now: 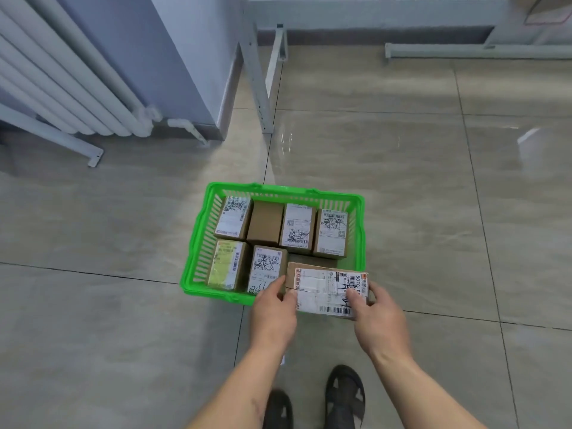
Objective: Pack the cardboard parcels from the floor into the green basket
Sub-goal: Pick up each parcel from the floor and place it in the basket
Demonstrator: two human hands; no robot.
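Note:
A green plastic basket [198, 239] stands on the tiled floor in the middle of the head view. Several small cardboard parcels with white labels stand upright inside it, filling the back row and the front left. A wider cardboard parcel [322, 289] with a white shipping label lies flat over the basket's front right corner. My left hand [274, 314] grips its left end and my right hand [377, 320] grips its right end. The basket's front right rim is hidden under this parcel.
A white radiator [62, 88] stands at the far left against a blue-grey wall. Grey metal frame legs [263, 88] rise behind the basket. Another metal bar [464, 51] lies on the floor at the back right. My two dark sandals [343, 394] are below my arms.

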